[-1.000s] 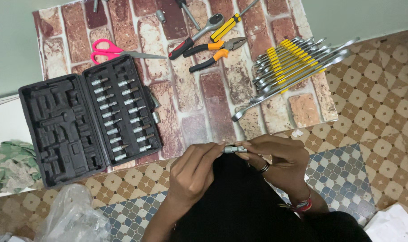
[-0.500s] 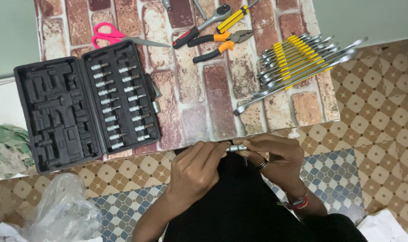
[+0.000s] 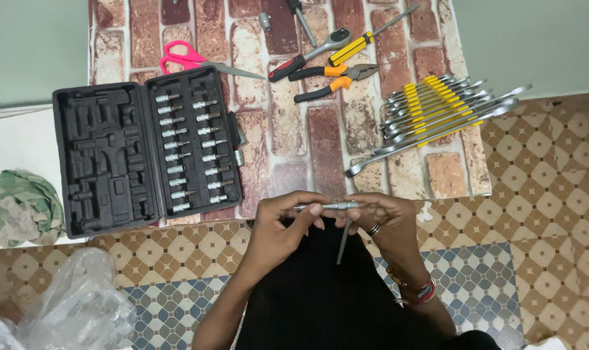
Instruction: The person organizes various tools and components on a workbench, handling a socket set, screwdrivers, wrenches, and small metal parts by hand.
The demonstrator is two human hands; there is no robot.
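Observation:
Both my hands meet over my dark lap at a thin metal bar point(image 3: 327, 206) held level. My left hand point(image 3: 284, 223) pinches its left end, my right hand point(image 3: 385, 223) grips its right end. A second slim metal rod point(image 3: 343, 241) hangs down from the bar between my hands. An open black socket case point(image 3: 145, 149) lies to the upper left of my left hand, with two rows of small sockets in its right half and empty moulded slots in its left half.
On the brick-pattern sheet point(image 3: 288, 129) lie pink scissors point(image 3: 191, 59), a ratchet handle point(image 3: 307, 57), a yellow screwdriver point(image 3: 365, 42), orange pliers point(image 3: 333, 78) and several wrenches point(image 3: 437, 116) in a yellow holder. A clear plastic bag point(image 3: 80, 304) and green cloth point(image 3: 19, 204) sit at left.
My hands stay together on the metal bar with little motion. The view has shifted, so the case and tools sit a little lower and further right in the frame.

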